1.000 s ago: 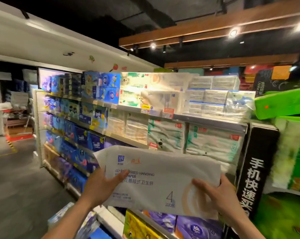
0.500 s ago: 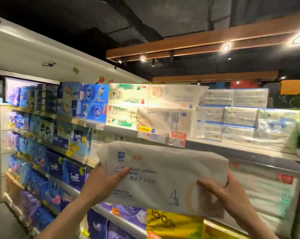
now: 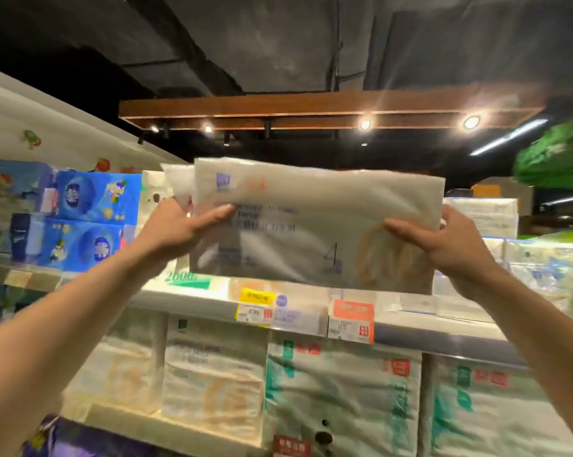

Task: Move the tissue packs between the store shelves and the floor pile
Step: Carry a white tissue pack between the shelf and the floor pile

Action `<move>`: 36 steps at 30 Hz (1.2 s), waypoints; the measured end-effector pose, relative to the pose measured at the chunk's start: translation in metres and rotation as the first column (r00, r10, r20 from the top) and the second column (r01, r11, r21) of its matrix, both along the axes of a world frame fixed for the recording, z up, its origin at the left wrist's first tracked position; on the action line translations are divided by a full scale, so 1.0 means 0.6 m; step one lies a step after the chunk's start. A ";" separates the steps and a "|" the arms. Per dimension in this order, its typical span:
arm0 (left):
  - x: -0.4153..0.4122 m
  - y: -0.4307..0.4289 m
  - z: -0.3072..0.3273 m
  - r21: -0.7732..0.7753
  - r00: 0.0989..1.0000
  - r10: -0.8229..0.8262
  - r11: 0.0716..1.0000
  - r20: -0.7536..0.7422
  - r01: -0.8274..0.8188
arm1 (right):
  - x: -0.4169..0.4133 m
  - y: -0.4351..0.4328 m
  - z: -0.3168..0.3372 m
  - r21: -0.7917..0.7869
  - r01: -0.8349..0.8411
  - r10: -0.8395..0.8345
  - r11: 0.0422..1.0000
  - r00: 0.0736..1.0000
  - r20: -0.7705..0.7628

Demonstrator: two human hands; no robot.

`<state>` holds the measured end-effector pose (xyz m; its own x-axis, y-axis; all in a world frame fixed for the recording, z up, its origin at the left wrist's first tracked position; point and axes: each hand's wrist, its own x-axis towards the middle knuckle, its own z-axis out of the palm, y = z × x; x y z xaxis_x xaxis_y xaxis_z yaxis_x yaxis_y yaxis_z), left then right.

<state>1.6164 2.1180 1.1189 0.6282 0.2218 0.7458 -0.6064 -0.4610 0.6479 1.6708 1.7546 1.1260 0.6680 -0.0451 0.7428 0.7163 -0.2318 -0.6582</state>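
A white tissue pack (image 3: pixel 311 225) is held up before a store's top shelf (image 3: pixel 443 341). The left hand (image 3: pixel 176 225) grips its left end, the right hand (image 3: pixel 446 249) its right end, thumbs (image 3: pixel 212 215) across the front. Below, price tags (image 3: pixel 255 308) line the shelf edge; blue packs (image 3: pixel 90 199) stand at left.

Dark ceiling (image 3: pixel 278 44) overhead, pipes along it. Wooden beam (image 3: pixel 311 105) under ceiling, spotlights (image 3: pixel 365 124) lit along its underside. Slanted tube light (image 3: pixel 509 137) right of beam. Blurred green mass (image 3: pixel 555 156) far right. White fascia (image 3: pixel 31 103) at left, small stickers (image 3: pixel 31 139) on it. Yellow price tag (image 3: pixel 258 296) near orange-red tag (image 3: pixel 352 311), pale label (image 3: pixel 295 315) between.
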 end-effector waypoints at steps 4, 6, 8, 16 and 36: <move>0.089 0.033 0.073 0.016 0.999 -0.028 0.999 0.021 0.027 | 0.062 0.023 0.069 -0.030 0.088 -0.087 0.996 0.996 0.036; 0.135 0.040 0.093 0.029 0.999 -0.032 0.999 0.019 0.031 | 0.097 0.026 0.094 -0.053 0.117 -0.116 0.992 0.993 0.021; 0.175 0.043 0.103 0.037 0.999 -0.022 0.999 0.034 0.020 | 0.130 0.031 0.112 -0.060 0.125 -0.124 0.990 0.992 0.010; 0.311 0.035 0.103 0.041 0.997 0.082 0.996 -0.011 -0.082 | 0.264 0.054 0.120 -0.138 0.141 -0.147 0.980 0.989 -0.028; 0.344 0.071 -0.004 0.220 0.932 0.356 0.906 0.066 -0.362 | 0.283 0.063 0.019 -0.282 0.452 -0.443 0.846 0.891 0.100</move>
